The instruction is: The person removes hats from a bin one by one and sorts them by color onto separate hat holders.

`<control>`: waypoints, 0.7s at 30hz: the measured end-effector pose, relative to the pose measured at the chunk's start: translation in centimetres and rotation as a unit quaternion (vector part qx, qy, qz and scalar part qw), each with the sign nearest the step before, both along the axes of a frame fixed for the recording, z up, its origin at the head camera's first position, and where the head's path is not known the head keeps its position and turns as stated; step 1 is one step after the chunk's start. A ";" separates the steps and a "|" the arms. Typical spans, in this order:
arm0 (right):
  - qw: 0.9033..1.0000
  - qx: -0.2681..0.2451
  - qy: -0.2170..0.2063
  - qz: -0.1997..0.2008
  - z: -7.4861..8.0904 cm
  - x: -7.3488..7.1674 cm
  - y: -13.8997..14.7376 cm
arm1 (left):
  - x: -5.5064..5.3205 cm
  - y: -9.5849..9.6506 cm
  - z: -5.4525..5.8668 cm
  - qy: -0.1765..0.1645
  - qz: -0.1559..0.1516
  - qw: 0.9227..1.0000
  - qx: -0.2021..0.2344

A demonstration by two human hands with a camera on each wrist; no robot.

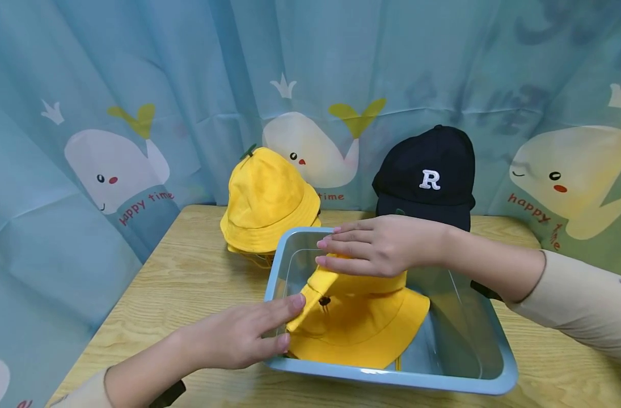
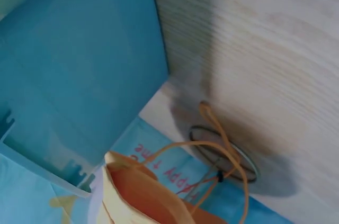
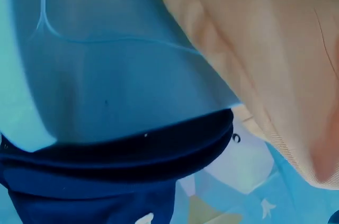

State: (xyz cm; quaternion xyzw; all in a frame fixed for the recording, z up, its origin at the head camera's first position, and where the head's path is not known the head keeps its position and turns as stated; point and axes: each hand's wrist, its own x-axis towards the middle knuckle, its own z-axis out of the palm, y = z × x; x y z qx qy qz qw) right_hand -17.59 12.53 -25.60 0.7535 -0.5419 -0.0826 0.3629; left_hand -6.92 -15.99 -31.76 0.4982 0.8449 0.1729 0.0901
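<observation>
A yellow bucket hat (image 1: 361,326) with a folded-up edge and a small dark detail lies in a blue plastic bin (image 1: 392,378). My left hand (image 1: 239,334) reaches over the bin's left rim and pinches the hat's folded edge between thumb and fingers. From the right, my right hand (image 1: 376,246) rests across the top of the hat, its fingers nearly straight and pointing left. Its palm side is hidden. The right wrist view shows the hat's fabric (image 3: 265,49) close up, beside the bin wall (image 3: 116,86). Neither hand shows clearly in the wrist views.
Another yellow bucket hat (image 1: 269,204) sits on a wire stand behind the bin's left corner; its cord (image 2: 233,155) hangs down. A black cap (image 1: 427,170) with a white R stands behind the bin. A wooden table (image 1: 203,283) carries everything, with a blue whale-print curtain (image 1: 198,68) behind.
</observation>
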 end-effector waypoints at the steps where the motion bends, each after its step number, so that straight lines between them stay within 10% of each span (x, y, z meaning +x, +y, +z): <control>1: 1.000 -0.013 0.004 0.017 0.0 -0.1 0.0 | 0.1 0.2 0.3 -0.056 0.053 0.997 -0.015; 3: 0.998 -0.035 0.011 0.047 0.2 -0.2 0.0 | 0.1 0.4 0.5 -0.076 0.086 0.993 -0.024; 6: 0.994 -0.061 0.015 0.085 0.4 -0.3 0.0 | -0.8 0.6 -0.1 0.092 -0.050 0.994 0.021; 10: 0.986 -0.092 0.021 0.136 1.1 -0.4 0.0 | -2.1 0.8 -1.0 0.307 -0.127 0.939 0.086; 15: 0.974 -0.126 0.029 0.188 2.2 -0.6 -0.6 | -2.6 1.2 -1.4 0.271 -0.089 0.953 0.103; 21: 0.968 -0.154 0.034 0.196 3.5 -0.9 -1.4 | -3.7 2.1 -1.5 0.251 -0.088 0.951 0.158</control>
